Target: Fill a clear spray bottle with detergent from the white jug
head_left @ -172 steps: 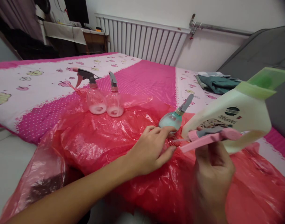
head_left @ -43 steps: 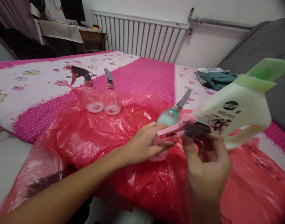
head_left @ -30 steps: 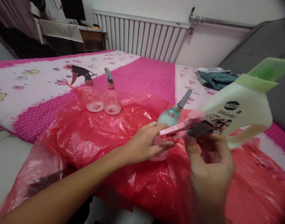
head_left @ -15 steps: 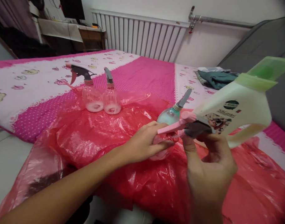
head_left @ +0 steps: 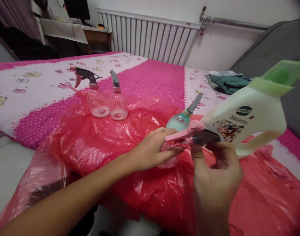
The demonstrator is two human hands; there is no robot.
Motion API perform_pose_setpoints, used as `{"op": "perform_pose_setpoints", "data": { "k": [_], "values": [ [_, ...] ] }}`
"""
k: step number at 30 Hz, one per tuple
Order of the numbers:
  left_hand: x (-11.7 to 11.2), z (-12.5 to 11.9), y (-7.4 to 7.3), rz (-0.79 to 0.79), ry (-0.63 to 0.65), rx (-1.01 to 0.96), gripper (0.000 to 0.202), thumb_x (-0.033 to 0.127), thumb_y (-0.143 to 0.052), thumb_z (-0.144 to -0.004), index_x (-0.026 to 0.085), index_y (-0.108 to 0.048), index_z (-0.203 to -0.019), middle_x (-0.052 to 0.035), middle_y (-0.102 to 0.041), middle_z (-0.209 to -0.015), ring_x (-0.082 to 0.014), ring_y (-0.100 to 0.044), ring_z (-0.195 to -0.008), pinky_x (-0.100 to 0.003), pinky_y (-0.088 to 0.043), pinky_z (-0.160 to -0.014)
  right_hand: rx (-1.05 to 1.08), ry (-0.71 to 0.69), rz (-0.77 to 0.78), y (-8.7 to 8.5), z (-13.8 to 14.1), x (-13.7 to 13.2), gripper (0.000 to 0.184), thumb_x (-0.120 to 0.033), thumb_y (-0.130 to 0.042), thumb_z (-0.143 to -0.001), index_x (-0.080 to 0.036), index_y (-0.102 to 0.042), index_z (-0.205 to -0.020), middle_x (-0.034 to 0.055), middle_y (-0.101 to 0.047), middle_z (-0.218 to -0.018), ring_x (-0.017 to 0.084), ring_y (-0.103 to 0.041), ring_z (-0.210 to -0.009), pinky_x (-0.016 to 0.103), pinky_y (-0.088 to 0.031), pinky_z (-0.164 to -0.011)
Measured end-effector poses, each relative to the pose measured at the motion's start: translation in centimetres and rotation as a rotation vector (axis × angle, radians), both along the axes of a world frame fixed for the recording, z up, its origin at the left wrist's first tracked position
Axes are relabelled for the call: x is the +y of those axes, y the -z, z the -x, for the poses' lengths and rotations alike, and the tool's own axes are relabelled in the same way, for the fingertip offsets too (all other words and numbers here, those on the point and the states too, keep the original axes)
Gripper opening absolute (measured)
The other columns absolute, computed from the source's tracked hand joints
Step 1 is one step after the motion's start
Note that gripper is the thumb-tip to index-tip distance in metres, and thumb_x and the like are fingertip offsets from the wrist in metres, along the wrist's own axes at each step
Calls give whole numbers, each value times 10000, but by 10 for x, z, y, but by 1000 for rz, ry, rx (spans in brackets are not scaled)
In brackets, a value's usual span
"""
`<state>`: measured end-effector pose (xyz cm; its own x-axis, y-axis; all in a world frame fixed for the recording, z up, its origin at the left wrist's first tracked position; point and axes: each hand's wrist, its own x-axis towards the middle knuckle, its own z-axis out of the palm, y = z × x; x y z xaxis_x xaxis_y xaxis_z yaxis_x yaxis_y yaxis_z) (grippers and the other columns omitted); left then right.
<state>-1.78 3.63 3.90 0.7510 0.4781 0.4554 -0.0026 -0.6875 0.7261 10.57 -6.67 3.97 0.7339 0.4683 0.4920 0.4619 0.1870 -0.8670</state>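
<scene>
My left hand [head_left: 151, 151] is wrapped round a small clear bottle [head_left: 167, 156] that lies on the red plastic sheet [head_left: 95, 144], its red threaded neck pointing right. My right hand [head_left: 213, 177] pinches a pink and grey spray trigger head [head_left: 194, 131] just above that neck, with the pink end pointing left. Behind the hands stands a teal spray bottle [head_left: 178, 122]. A large cream detergent bottle [head_left: 253, 114] with a green cap leans tilted at the right.
Two clear spray bottles [head_left: 98, 103] [head_left: 117, 105] stand side by side at the far left edge of the sheet. The sheet covers a pink bedspread [head_left: 152, 78]. Folded clothes [head_left: 228, 83] lie at the back right, and a white radiator [head_left: 150, 39] lines the wall.
The trigger head has come left from in front of the detergent bottle to just over the small bottle's neck. My left hand, flat before, now grips that bottle. The last half second shows almost no movement.
</scene>
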Motion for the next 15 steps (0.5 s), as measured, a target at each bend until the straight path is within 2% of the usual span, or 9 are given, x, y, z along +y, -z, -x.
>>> {"op": "perform_pose_setpoints", "data": {
  "k": [6,15],
  "values": [
    [1,0,1,23,5,-8,211,398,-611,-1016,220,-648,-1123,-58,-682,-1021,-258,-629,-1016,-390,-493,-933,8,-45,-31,1,1,1,265,-381,-812,-779,-205,-619,-820,8,-634,-850,189,-619,-870,367,-467,-856],
    [3,2,0,111,17,-38,215,388,-664,-990,212,-660,-1114,-44,-695,-1019,-229,-661,-939,-356,-512,-881,51,-81,-50,6,0,3,289,-406,-812,-788,-203,-609,-826,-2,-615,-838,167,-597,-830,331,-468,-807]
  ]
}}
